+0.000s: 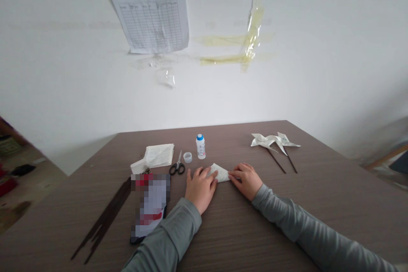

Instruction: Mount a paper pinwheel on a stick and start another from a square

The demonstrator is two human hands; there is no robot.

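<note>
A small piece of folded white paper (221, 173) with faint print lies on the table between my hands. My left hand (200, 188) rests flat over its left side, fingers spread and pressing down. At the paper's right corner my right hand (247, 178) pinches the tip between thumb and forefinger. Just beyond the left hand stand a glue bottle (200, 146) with a blue top and a clear plastic cap (188, 157). Scissors (177, 165) with black handles lie beside the cap, blades partly apart.
A stack of paper (160, 155) lies at the back left. Thin dark sticks (108, 212) and a phone (149, 208), its screen blurred, lie at left. Two paper pinwheels (263, 141) on sticks rest at back right. Behind the brown table (255, 238) rises a white wall.
</note>
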